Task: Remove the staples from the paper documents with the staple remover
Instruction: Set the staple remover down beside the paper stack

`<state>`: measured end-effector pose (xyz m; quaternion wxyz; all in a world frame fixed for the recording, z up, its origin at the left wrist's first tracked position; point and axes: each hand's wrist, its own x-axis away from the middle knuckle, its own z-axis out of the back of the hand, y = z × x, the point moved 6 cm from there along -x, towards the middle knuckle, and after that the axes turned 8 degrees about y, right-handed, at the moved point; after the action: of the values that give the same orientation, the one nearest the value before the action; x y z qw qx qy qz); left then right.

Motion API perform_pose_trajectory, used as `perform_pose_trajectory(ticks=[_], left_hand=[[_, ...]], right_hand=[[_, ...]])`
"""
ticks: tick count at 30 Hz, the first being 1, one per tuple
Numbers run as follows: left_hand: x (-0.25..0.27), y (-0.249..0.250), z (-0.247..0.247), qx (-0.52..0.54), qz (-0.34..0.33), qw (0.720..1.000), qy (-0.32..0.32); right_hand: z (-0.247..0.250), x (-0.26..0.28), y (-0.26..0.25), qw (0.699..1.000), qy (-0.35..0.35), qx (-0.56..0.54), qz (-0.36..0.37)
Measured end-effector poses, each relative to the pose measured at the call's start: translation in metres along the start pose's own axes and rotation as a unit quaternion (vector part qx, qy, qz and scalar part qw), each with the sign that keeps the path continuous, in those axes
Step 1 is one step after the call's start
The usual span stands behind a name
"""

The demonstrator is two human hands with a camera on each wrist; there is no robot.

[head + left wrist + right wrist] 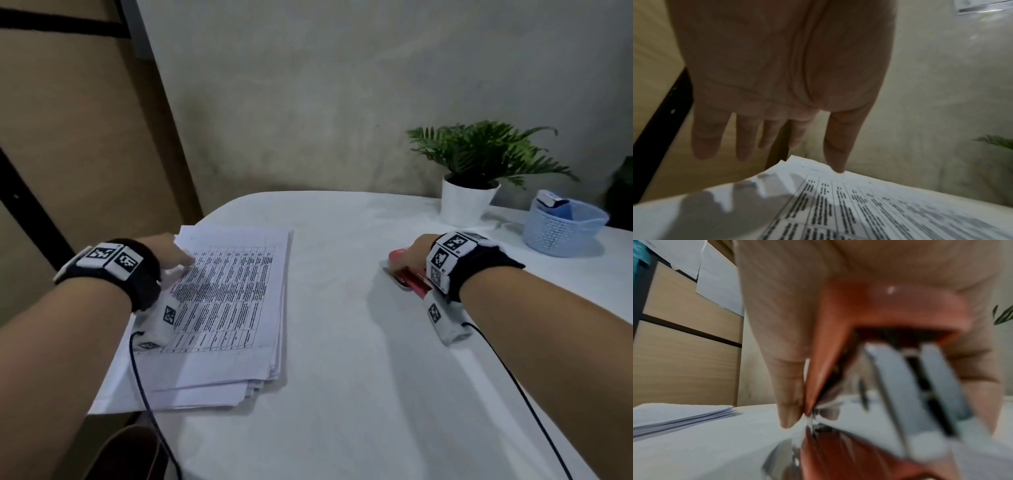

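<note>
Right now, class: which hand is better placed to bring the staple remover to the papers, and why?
The right hand: it already grips the red staple remover on the table. The left hand rests open-fingered on the paper stack, better suited to steadying it.

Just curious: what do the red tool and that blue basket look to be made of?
The red tool looks like glossy plastic, given its bright highlight, over shiny metal parts that mirror the table. The blue basket seems to be matte moulded plastic with a woven-looking mesh wall, though it could be woven cord.

Grey plaster wall (342, 102); wood-panelled cabinet (68, 137) left — dim light.
</note>
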<state>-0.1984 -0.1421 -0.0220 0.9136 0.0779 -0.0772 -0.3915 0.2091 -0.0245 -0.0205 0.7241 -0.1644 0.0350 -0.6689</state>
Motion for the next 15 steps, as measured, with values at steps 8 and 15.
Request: perform_pose_trajectory(ticks=[8, 15], left_hand=[[0.058, 0.024, -0.017, -0.078, -0.133, 0.985, -0.078], [0.139, 0.027, -0.03, -0.11, -0.237, 0.958, -0.115]], right_hand=[[0.006, 0.02, 0.011, 0.999, 0.023, -0.011, 0.029], [0.023, 0.082, 0.044, 0.993, -0.007, 0.09, 0.079]])
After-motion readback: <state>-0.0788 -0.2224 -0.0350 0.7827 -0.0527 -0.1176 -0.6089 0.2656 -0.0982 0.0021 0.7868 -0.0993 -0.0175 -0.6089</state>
